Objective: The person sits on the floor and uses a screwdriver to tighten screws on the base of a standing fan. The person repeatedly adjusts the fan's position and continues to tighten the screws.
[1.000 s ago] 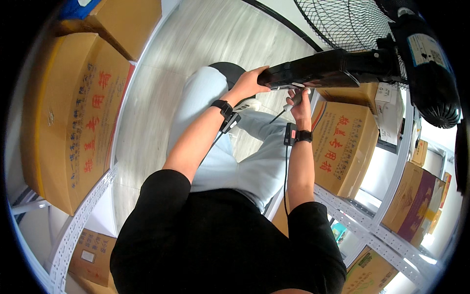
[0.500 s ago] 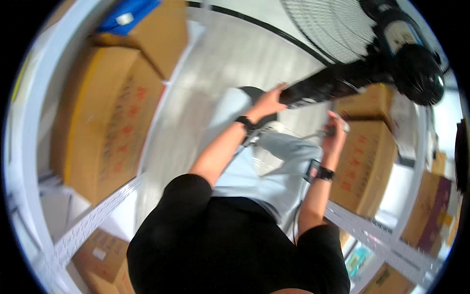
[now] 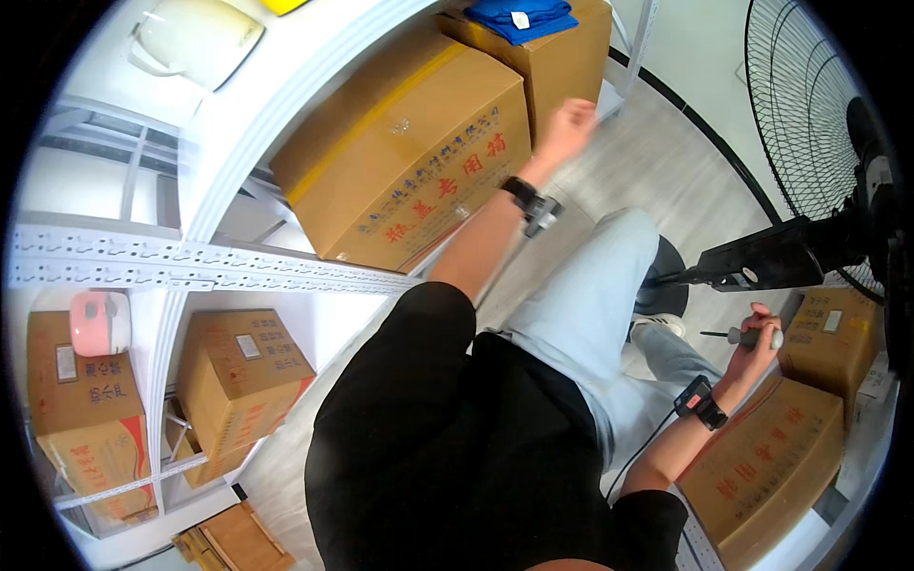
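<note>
My right hand [image 3: 757, 344] grips a small screwdriver [image 3: 738, 335] by its pale handle, the dark shaft pointing left. It is just below the black neck [image 3: 776, 259] of a standing fan, whose wire grille [image 3: 809, 114] fills the upper right. My left hand [image 3: 568, 124] is raised and blurred in front of a large cardboard box [image 3: 409, 162] on the white shelf. Its fingers are curled and nothing shows in it. Both wrists wear black bands.
White metal racking [image 3: 190, 257] on the left holds several cardboard boxes, a blue folded cloth [image 3: 519, 17] and a pink appliance [image 3: 100, 322]. More boxes [image 3: 762, 466] sit on shelving at lower right. The fan's dark round base [image 3: 666, 285] stands by my legs.
My left hand has let go of the fan's black neck and swung left toward the shelf box. The view has turned left. My right hand has dropped lower with the screwdriver.
</note>
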The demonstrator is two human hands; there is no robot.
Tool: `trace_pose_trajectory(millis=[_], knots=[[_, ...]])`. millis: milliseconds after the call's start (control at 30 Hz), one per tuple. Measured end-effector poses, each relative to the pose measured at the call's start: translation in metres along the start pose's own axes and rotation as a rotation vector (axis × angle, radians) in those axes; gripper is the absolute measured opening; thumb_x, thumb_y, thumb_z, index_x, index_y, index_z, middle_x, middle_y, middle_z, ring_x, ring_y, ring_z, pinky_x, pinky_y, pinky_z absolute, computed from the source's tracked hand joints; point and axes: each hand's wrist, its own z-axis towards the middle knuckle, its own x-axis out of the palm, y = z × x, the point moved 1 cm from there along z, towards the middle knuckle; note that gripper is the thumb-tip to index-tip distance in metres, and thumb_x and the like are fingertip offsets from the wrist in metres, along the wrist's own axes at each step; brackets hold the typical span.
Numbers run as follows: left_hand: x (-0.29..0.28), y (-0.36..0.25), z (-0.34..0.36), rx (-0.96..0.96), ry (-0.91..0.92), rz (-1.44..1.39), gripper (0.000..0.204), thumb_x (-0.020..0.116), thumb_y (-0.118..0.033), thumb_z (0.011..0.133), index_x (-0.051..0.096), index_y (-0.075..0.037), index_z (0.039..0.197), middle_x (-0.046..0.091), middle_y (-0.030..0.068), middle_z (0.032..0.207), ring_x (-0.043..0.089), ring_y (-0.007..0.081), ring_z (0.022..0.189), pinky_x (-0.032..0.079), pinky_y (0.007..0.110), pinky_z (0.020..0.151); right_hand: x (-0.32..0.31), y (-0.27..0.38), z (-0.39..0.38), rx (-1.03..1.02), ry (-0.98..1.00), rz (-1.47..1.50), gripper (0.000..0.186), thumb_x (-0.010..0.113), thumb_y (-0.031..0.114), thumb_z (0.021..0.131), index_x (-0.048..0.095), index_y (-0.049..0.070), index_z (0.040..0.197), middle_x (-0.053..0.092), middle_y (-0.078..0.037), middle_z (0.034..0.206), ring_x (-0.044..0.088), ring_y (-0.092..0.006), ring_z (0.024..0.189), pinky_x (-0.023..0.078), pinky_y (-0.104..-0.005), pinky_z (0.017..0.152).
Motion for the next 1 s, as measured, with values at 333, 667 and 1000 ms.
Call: trace_pose_trajectory(millis=[333,667,1000], knots=[[-0.257,0.087,-0.006,-0.337,-0.430,1.068,0.051,0.064,-0.039,0.081,0.056,-0.003,0.116,0.056,0.0275,0.112,0.051,0.0393,0.108,0.043,0.046,0.091,-0.064,-0.033,0.010,-0.009,-0.157,0.421,0.026,0.053,0.031,0.095,0.056,0.007,0.085,0.064,-0.008,0.100,0.049,-0.0118,0.079,0.038,-0.0270,0.066],[-0.271,0.133,-0.007,-0.175,-0.142,1.211,0.042,0.059,-0.034,0.088,0.053,0.004,0.105,0.056,0.0300,0.101,0.057,0.0416,0.096,0.048,0.045,0.081,-0.064,-0.031,0.012,0.032,-0.209,0.388,0.024,0.055,0.029,0.094,0.057,0.007,0.082,0.062,-0.007,0.094,0.049,-0.0112,0.077,0.038,-0.0257,0.064],[-0.257,0.149,0.011,-0.211,-0.022,1.408,0.020,0.055,0.001,0.077,0.059,0.008,0.096,0.061,0.0223,0.097,0.061,0.0338,0.093,0.050,0.041,0.081,-0.068,-0.028,0.009,0.059,-0.277,0.375,0.026,0.055,0.027,0.094,0.051,0.007,0.079,0.056,-0.008,0.094,0.045,-0.0118,0.075,0.038,-0.0259,0.064]])
